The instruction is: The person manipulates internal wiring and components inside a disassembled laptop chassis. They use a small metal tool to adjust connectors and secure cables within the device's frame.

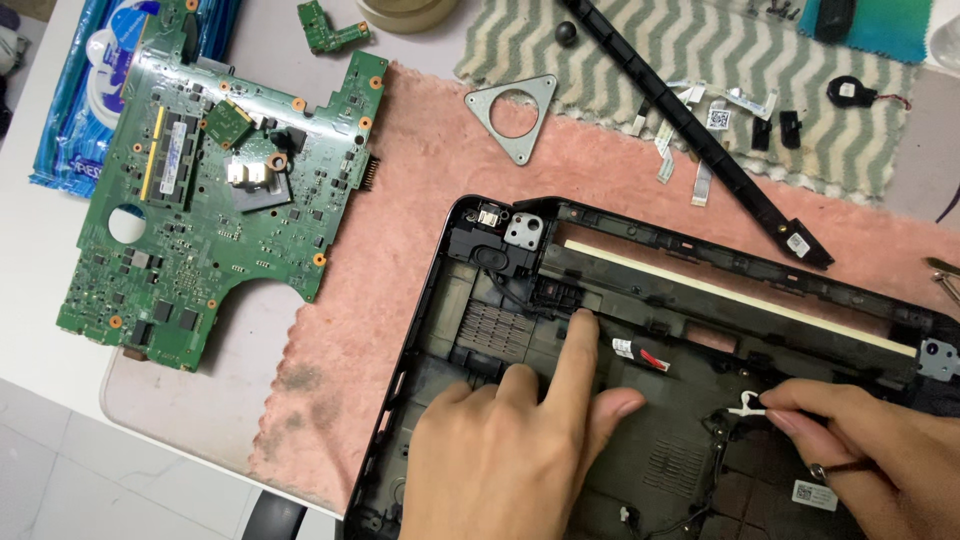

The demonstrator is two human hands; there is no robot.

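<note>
The black laptop shell [640, 330] lies open side up on a pink towel [400, 250], and everything else sits around it. The left hand [510, 450] rests flat inside the shell near its lower edge, with the index finger stretched out so its tip presses on the inner ridge just below the upper wall; its grip is loose and spread, holding nothing. The right hand [880, 445] lies inside the shell toward its right end, its grip pressed together with thumb and forefinger pinching a small white clip [745, 403] that sits on a thin black cable [715, 425] running along the shell floor. Between the two hands, on the shell floor, lies a small connector with red and black wires [640, 352].

Left of the shell, partly on the towel and partly on the white tabletop [40, 260], lies the green circuit board [215, 190]. Above the shell's top left corner rests a grey triangular metal bracket [515, 112] with a round hole. A long black plastic strip [700, 130] runs slantwise above the shell, across a green-and-white zigzag cloth [620, 45] that also carries several small ribbon cables [680, 140] and a coin battery [848, 92].
</note>
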